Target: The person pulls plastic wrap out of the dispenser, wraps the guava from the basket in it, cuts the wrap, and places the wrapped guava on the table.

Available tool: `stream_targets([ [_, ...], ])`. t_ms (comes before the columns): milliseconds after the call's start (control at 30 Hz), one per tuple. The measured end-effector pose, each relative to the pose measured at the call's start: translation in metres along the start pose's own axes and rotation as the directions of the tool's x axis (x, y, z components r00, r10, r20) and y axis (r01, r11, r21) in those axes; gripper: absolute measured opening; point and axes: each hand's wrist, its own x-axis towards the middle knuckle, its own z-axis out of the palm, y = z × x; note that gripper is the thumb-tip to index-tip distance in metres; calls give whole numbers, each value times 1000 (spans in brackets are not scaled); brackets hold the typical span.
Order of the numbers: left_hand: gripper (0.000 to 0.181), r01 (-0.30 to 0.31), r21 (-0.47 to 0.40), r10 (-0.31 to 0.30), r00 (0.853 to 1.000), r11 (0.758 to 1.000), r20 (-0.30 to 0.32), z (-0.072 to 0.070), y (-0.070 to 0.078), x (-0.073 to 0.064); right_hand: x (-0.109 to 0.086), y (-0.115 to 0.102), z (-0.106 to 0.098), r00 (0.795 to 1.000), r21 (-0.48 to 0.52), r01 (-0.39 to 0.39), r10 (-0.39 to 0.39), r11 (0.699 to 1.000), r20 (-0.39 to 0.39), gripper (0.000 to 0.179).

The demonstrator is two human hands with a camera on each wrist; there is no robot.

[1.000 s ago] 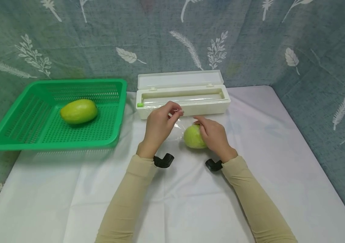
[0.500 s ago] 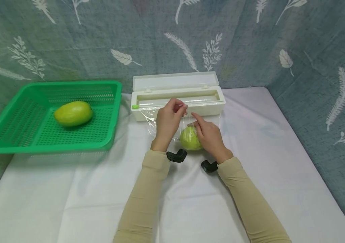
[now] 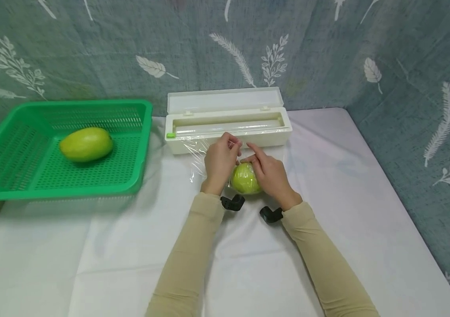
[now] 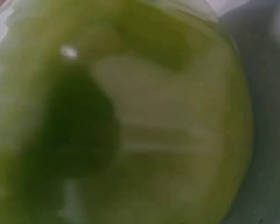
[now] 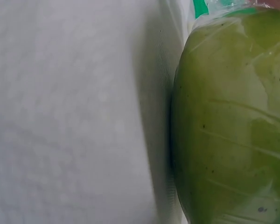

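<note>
A rounded yellow-green mango (image 3: 245,179) lies on the white cloth, with clear cling film stretched over it. Creases of the film (image 5: 245,144) show on its speckled skin in the right wrist view. My left hand (image 3: 221,160) pinches the film above the fruit's far left side. My right hand (image 3: 270,174) rests on the fruit's right side, index finger stretched forward and thumb apart from it. Behind both hands stands a white cling film dispenser (image 3: 256,140), lid up and roll inside. Film runs from its front edge towards the hands. The left wrist view is filled by the blurred mango.
At the left, a green plastic basket (image 3: 139,169) holds another yellow-green mango (image 3: 87,144). A grey-blue curtain with white leaf prints (image 3: 109,44) hangs behind the white-covered table (image 3: 129,251). Black wrist cameras (image 3: 271,215) sit at both cuffs.
My left hand has moved right towards the right hand, drawing the film over the mango. The right index finger has straightened. The head view has shifted slightly.
</note>
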Motion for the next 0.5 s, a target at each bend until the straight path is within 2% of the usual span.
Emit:
stream_targets([
  [67,10,8,22,-8,1000,1000,17,3,-1,1,0,2,0,1000,24,-1,1,1000,-1,37],
  [167,11,-4,125,-2,999,992,45,8,-2,2,-1,5,1,1000,67,-5,5,998,0,37],
  [300,11,-52,259,29,995,965,92,11,-2,1,-1,8,0,999,137,-36,36,990,3,35],
  [500,12,-53,308,0,985,950,171,8,1,0,1,8,-3,998,199,-64,60,978,29,31],
])
